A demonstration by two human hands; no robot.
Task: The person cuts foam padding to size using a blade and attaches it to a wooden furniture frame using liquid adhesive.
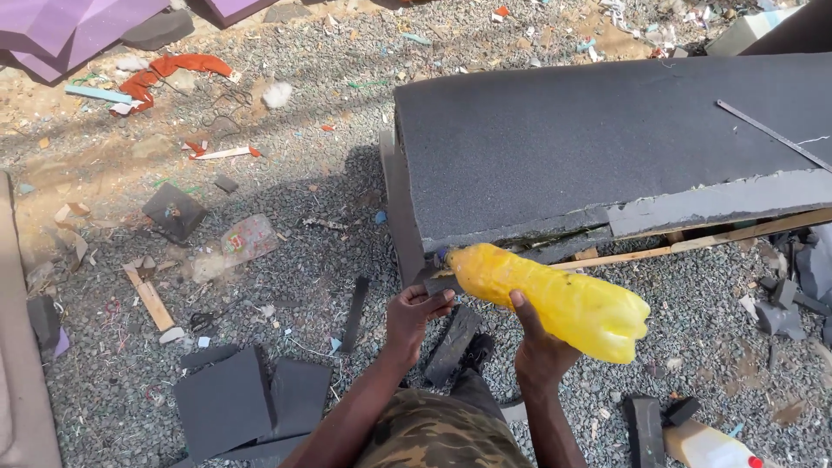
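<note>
A person's right hand (539,347) grips a yellow plastic bottle (550,299) around its middle, tilting it so the neck points down at the lower corner of a dark grey foam slab (598,139) mounted on a wooden frame (693,245). The left hand (414,314) pinches a dark foam strip (440,282) right at that corner, fingers closed on it just beside the bottle's mouth. The work looks like adhesive being applied along the slab's front edge; the next move likely calls for keeping the strip pressed flat while the bottle travels along the edge. The slab's ragged lower edge runs off to the right with open gravel (329,234) below it. Foam offcuts (251,399) and a second bottle (706,446) lie near the person's legs, leaving room to the right.
</note>
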